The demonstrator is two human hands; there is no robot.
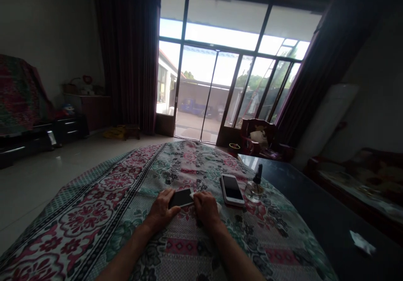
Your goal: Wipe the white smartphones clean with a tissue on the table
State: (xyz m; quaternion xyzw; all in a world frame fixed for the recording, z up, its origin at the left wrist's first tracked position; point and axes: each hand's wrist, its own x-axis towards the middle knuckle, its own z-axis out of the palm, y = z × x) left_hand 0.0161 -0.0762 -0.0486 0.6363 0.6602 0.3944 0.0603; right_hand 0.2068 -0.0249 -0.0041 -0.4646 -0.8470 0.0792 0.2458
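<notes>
A smartphone (182, 198) with a dark screen and pale edges lies on its side, low over the patterned tablecloth (147, 214). My left hand (162, 207) is closed around its left end, thumb along the near edge. At the right end, my right hand (206, 207) pinches a white tissue (219, 208) against the phone; most of the tissue is hidden by the fingers. To the right rests a second, white-framed smartphone (232, 188), screen up. Beside that stands a clear round bottle (254, 190) with a black spray top, upright on the cloth.
A dark glossy table (299, 197) adjoins on the right, bearing a crumpled white paper (362, 243). Beyond are a wooden armchair (260, 136) and glass doors (204, 96). Black drawers (69, 127) line the left wall, and a yellow item (113, 132) is on the floor.
</notes>
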